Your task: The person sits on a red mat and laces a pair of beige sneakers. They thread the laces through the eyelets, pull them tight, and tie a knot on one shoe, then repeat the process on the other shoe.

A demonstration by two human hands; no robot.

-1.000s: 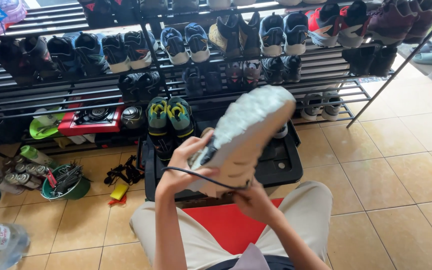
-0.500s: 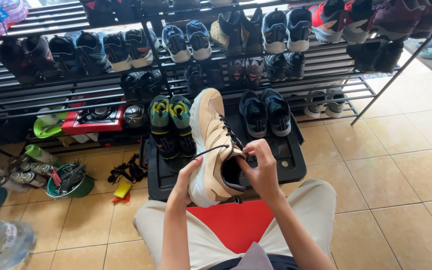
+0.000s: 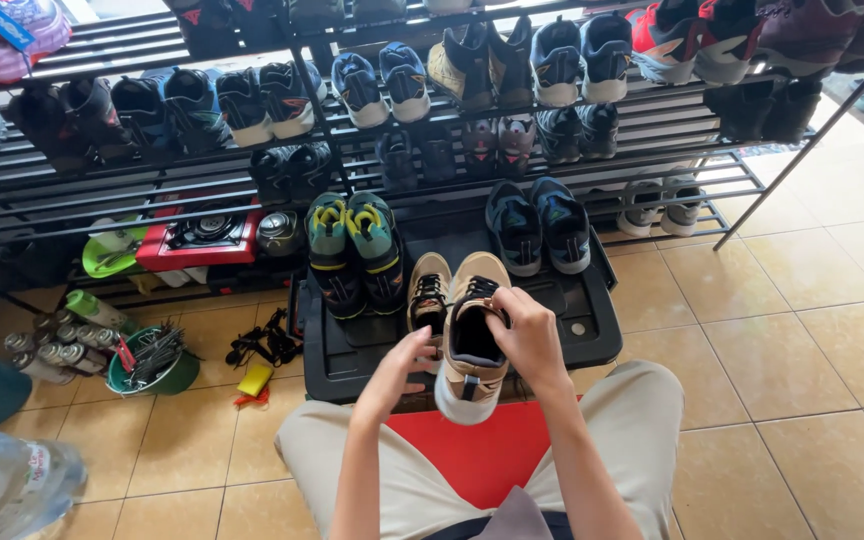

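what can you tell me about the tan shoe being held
The tan shoe is a beige sneaker with a black lining, black laces and a pale sole. It is seen from above, heel toward the person and toe pointing at the shoe rack. The right hand grips its collar at the opening; the left hand touches its left side. It is held over a black bin lid, close beside its matching shoe.

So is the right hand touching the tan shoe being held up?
Touching. The head view shows the right hand with its fingers hooked over the collar of the tan shoe.
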